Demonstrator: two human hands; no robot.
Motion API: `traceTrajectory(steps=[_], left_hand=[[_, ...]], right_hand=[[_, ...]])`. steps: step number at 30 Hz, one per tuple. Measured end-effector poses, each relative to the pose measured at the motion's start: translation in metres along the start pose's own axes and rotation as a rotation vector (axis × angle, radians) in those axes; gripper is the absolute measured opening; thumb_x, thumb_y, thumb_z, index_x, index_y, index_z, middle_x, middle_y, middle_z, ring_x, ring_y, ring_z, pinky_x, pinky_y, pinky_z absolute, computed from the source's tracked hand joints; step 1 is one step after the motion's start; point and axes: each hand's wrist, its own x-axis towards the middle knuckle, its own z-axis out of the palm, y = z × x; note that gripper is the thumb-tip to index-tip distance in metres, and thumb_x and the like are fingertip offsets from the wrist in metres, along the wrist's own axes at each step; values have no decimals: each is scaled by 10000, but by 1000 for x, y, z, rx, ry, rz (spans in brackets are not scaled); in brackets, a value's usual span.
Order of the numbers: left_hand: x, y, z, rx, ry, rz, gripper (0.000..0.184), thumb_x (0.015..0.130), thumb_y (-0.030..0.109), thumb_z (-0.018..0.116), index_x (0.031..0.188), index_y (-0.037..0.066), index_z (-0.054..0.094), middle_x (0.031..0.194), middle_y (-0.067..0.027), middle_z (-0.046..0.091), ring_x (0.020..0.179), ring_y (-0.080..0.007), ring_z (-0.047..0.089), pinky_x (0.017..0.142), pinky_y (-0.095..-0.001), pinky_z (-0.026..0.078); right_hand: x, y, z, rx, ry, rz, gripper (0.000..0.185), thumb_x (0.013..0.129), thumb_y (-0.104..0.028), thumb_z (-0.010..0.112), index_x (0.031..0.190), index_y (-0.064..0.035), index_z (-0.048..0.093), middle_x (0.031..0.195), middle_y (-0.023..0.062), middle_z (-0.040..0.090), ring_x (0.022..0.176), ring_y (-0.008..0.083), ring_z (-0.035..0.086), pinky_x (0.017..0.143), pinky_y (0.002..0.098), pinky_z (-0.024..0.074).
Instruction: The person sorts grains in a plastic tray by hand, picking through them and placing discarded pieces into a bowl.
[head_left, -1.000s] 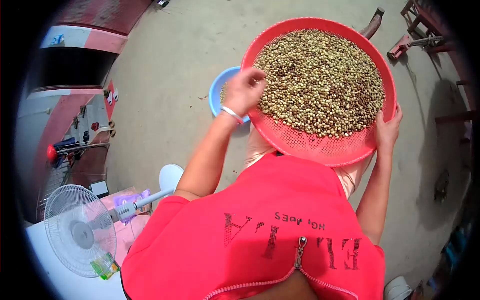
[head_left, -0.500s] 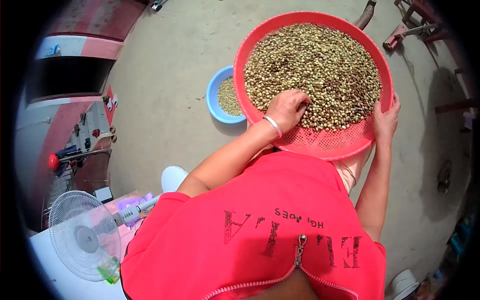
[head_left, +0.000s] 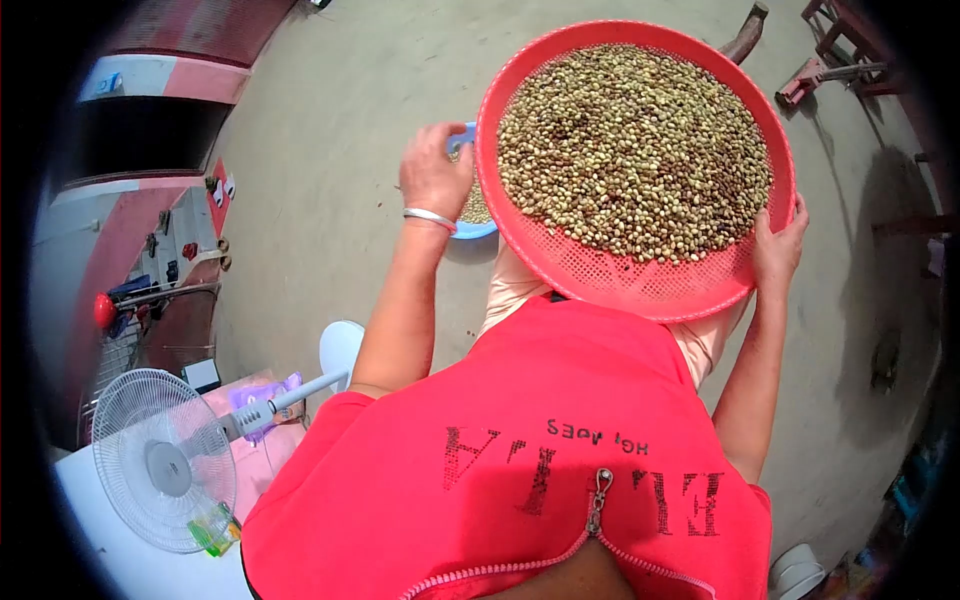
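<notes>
A round red plastic sieve with a mesh bottom rests tilted over my lap, heaped with green and brown beans that look like coffee beans. My right hand grips its rim at the lower right, thumb on the inner side. Off to the left, my left hand, with a white bangle on the wrist, hovers over a blue basin. Its fingers are slightly blurred and stand apart from the thumb, with nothing visible between them. Similar beans lie in the basin, partly hidden by the hand and sieve.
A standing fan and a white table are at the lower left. Shelving with tools lines the left side. A piece of wood lies beyond the sieve, and a white bucket stands at the lower right.
My left hand has moved from the beans in the sieve leftward to above the blue basin. My right hand keeps its hold on the rim.
</notes>
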Motion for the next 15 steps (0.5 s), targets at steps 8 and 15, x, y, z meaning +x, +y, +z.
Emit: traceTrajectory(steps=[8,15], left_hand=[[-40,49,36,-426,-284,273,174,773,113,692,942,76,676,862,-114,664,783,-290,646,730,-399,517],[-54,78,68,-275,-453,196,158,788,155,692,932,104,652,881,-105,648,881,-308,631,783,-423,512]], right_hand=[[4,6,3,-13,4,-25,657,855,-311,641,1416,-111,364,1310,199,552,1186,362,556,984,434,433],[1,4,7,-30,81,-61,628,816,-239,612,1389,-117,386,1232,214,597,1102,387,596,937,460,457]])
